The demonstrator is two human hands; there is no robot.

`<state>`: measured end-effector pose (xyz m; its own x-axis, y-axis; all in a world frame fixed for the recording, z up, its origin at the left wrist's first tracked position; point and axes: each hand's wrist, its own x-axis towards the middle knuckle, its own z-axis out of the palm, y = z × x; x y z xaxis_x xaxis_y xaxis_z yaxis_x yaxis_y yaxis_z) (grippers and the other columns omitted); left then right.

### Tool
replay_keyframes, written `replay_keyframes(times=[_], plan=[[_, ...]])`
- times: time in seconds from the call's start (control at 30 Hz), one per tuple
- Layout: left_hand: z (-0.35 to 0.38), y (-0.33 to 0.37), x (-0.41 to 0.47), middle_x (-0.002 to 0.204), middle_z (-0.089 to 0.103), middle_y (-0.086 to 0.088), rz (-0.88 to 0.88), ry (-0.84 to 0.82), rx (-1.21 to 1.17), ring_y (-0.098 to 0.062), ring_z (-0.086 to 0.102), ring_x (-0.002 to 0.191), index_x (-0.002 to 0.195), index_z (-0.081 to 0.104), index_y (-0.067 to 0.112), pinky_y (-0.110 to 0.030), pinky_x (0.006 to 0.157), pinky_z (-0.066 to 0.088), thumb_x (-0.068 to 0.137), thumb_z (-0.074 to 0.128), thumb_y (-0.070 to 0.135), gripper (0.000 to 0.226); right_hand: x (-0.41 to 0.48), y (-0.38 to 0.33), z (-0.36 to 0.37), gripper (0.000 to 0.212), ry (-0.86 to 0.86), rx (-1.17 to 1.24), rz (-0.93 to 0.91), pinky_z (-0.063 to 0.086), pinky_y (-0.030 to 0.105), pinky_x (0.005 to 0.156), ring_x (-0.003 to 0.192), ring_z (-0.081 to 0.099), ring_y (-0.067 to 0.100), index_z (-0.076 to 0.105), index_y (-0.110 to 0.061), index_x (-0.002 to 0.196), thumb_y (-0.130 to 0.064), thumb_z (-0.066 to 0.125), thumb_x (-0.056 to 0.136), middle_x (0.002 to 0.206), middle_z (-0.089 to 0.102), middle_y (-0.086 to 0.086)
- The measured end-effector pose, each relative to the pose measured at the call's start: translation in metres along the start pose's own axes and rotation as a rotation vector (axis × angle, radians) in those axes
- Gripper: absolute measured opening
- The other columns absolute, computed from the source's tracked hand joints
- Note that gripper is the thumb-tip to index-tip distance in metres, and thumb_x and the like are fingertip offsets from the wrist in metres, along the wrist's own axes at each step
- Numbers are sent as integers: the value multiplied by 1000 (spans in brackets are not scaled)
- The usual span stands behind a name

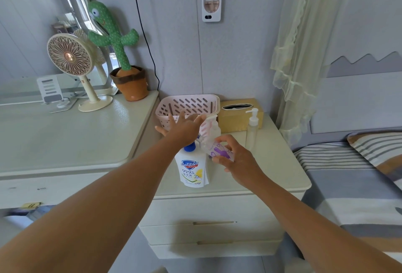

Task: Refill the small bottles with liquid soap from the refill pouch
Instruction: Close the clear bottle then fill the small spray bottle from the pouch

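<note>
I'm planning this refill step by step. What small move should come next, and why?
Probably bring the open left hand down to the top of the small bottle that the right hand holds, and unscrew it. Its top seems on, and the pouch stands with its blue cap closed.

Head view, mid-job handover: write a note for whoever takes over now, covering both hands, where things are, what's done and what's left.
Left hand: open, fingers spread, over the top of the refill pouch, holding nothing.
Right hand: grip round the small purple-print bottle, tilted above the nightstand.
The refill pouch stands upright, blue cap on. A second small pump bottle stands in front of the pink basket, with the tall pump bottle to its right.
Done: nothing poured, as far as shows.
Left: uncap pouch, fill bottles.
</note>
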<state>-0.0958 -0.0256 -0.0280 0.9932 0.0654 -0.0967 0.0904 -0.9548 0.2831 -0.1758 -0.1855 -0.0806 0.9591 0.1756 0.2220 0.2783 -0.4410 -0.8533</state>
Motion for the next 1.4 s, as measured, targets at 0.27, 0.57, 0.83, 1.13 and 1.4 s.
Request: replay_keyframes(times=[0.27,0.57,0.83,1.13,1.4], plan=[[6,-4,-6,161,-1,0,1,-13,-7,-35,-10,146,148,18,44,-74,104,-7,101,14,49,47,2,5,6,41,-12,-8,14,48,12,68,92,54,10,44,-25,126,-25,63,90,108,53,-7],[-1,-4,2,161,-1,3,3,6,-47,-31,-12,146,148,21,43,-70,104,-13,95,9,63,58,3,1,2,39,-1,-10,-9,52,17,70,92,55,10,45,-26,125,-25,63,90,108,54,-7],[6,-6,-4,161,-2,2,-4,-10,-6,-34,-11,146,148,16,44,-73,105,-8,101,13,51,48,3,8,9,41,-6,-14,9,49,13,68,94,54,11,44,-27,126,-26,63,90,109,53,-7],[1,-8,4,161,2,3,2,8,-76,-32,-11,146,147,22,44,-72,104,-10,96,10,62,55,4,2,6,39,6,-2,-10,57,28,76,95,56,12,45,-27,124,-25,63,89,108,54,-6],[5,-9,-2,161,-4,2,14,9,22,-36,-15,145,148,16,45,-75,104,-7,102,16,46,46,2,6,11,40,7,-1,6,54,23,73,92,55,11,46,-26,125,-25,64,89,106,54,-7]])
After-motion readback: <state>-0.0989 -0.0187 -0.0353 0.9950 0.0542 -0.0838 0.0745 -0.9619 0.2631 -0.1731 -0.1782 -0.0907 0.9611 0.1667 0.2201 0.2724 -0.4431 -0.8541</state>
